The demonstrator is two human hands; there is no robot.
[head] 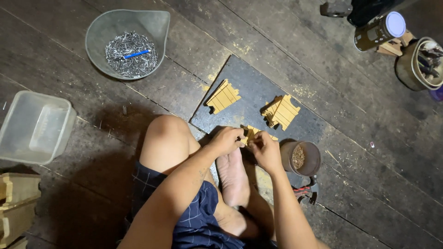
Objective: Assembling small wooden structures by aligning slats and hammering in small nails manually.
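I sit on a wooden floor with a dark board [249, 92] in front of me. My left hand [226, 139] and my right hand [265, 148] both grip a small tan ribbed wooden piece [252, 133] at the board's near edge. Another tan ribbed piece [223, 96] lies flat on the board to the left. A small stack of the same pieces [280, 111] lies to the right. A brown cup [301, 158] with small brown bits in it stands just right of my right hand.
A grey scoop-shaped pan [154, 27] of metal nails with a blue stick lies at the far left. A clear plastic tub [34, 127] sits left. Wooden pieces [16, 203] lie at the lower left. A can [379, 30] and bucket [417, 64] stand far right. A red-handled tool [305, 191] lies by my right forearm.
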